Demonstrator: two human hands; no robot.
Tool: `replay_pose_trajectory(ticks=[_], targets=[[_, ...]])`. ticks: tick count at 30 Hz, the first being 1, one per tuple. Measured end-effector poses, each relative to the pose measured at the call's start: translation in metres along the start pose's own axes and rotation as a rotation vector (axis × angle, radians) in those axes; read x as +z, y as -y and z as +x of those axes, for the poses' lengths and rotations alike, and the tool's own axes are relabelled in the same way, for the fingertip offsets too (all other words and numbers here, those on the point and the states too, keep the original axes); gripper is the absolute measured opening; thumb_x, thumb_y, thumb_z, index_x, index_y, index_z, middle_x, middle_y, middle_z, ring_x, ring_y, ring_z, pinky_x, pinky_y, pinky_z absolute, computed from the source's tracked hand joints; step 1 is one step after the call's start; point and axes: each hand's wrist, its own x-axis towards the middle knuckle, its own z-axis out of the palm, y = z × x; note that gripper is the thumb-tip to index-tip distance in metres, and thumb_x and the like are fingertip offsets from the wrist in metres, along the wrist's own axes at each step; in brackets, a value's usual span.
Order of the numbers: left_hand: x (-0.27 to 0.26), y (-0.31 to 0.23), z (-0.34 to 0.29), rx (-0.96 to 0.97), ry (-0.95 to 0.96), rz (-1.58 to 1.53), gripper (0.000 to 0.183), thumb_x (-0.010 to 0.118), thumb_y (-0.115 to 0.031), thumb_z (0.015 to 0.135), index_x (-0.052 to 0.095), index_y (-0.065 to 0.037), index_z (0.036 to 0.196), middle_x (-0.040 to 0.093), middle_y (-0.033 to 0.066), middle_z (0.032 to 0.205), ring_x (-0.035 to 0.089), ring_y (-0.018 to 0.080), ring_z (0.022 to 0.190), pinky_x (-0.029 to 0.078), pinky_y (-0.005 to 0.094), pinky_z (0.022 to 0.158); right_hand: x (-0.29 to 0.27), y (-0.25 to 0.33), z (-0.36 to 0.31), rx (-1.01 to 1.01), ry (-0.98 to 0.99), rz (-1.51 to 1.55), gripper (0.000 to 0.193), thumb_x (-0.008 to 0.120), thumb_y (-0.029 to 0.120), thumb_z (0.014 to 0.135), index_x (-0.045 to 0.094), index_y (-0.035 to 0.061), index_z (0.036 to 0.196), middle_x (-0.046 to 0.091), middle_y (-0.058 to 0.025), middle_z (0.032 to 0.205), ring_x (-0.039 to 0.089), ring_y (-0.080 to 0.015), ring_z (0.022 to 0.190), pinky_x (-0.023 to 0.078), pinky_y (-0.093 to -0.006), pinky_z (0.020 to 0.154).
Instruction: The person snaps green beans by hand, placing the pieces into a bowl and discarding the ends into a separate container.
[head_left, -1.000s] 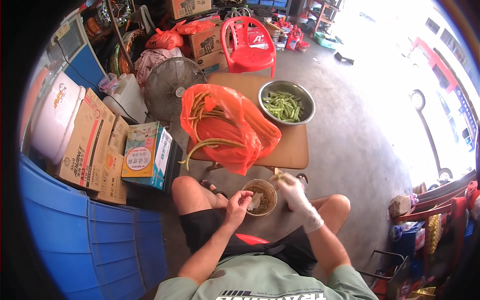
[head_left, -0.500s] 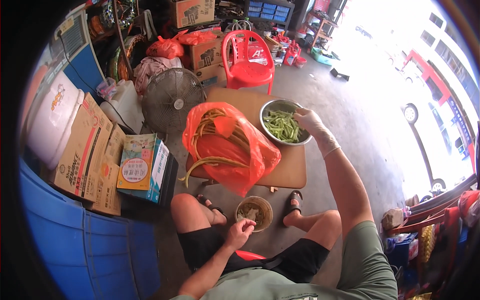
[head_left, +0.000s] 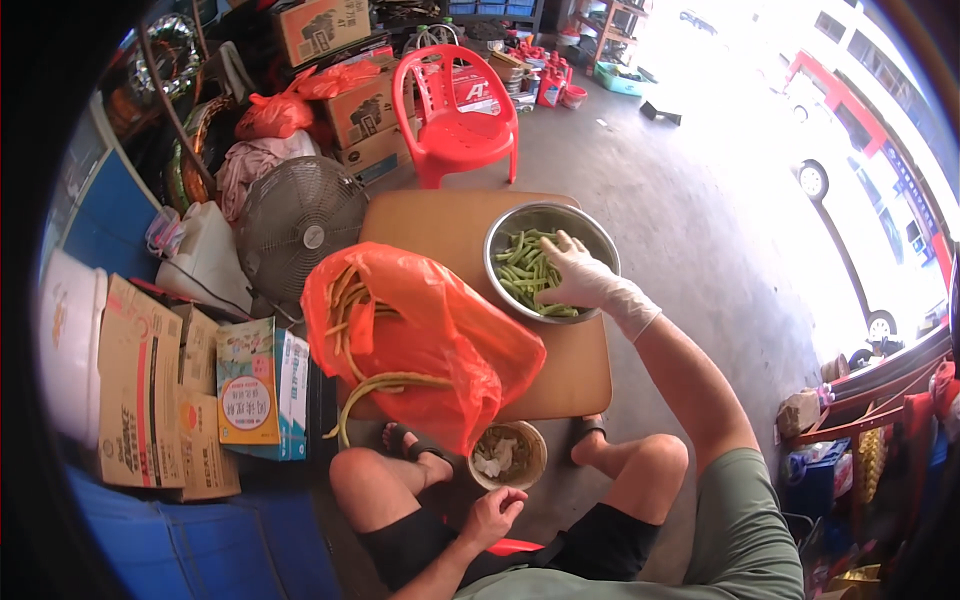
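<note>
My right hand (head_left: 580,278), in a white glove, reaches into a steel bowl (head_left: 500,232) of cut green beans (head_left: 522,270) on a low wooden table (head_left: 440,225); its fingers rest on the beans, and whether it grips any I cannot tell. An orange plastic bag (head_left: 440,345) holding long green beans (head_left: 380,385) lies on the table's near left. My bare left hand (head_left: 493,515) hovers by my knees, fingers loosely curled, just below a small round bowl (head_left: 540,462) of scraps on the floor between my feet.
A red plastic chair (head_left: 455,110) stands beyond the table. A floor fan (head_left: 300,225), a white jug (head_left: 205,260), cardboard boxes (head_left: 150,390) and blue bins (head_left: 170,540) crowd the left side. Bare concrete floor (head_left: 700,230) stretches right toward bright daylight.
My right hand left the scrap bowl near my knees, stretched out to the steel bowl and has settled onto the cut beans. The left hand stayed by the scrap bowl.
</note>
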Motion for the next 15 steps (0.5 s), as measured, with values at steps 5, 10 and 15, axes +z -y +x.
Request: replay_pose_trajectory(ticks=[5,10,15], targets=[[0.001,0.007,0.012,-0.055,0.020,0.009,0.014,0.065,-0.012,0.089,0.067,-0.005,0.101,0.068,0.0027,0.085,0.061,0.0093,0.072,0.050,0.0257,0.069,0.008,0.004,0.012,0.038,0.087,-0.078,0.110,0.078,0.050,0.068,0.021,0.0087,0.152,0.014,-0.0281,0.156,0.019,-0.0464,0.143,0.038,-0.0546,0.107],[-0.002,0.011,0.021,-0.176,0.056,-0.004,0.015,0.064,-0.010,0.088,0.066,-0.003,0.101,0.069,0.0083,0.094,0.067,0.0174,0.083,0.053,0.0291,0.075,0.018,-0.001,0.026,0.033,-0.073,-0.086,0.094,0.073,0.026,0.070,0.027,0.0076,0.149,0.028,-0.0252,0.151,0.036,-0.0454,0.134,0.044,-0.0536,0.099],[-0.002,0.005,0.029,-0.194,0.059,-0.016,0.015,0.064,-0.009,0.088,0.066,-0.003,0.101,0.069,0.0075,0.094,0.067,0.0165,0.082,0.053,0.0285,0.074,0.022,-0.011,0.023,-0.045,-0.302,0.047,0.069,0.068,0.007,0.066,0.050,0.0102,0.133,0.048,-0.0191,0.125,0.053,-0.0403,0.106,0.050,-0.0471,0.088]])
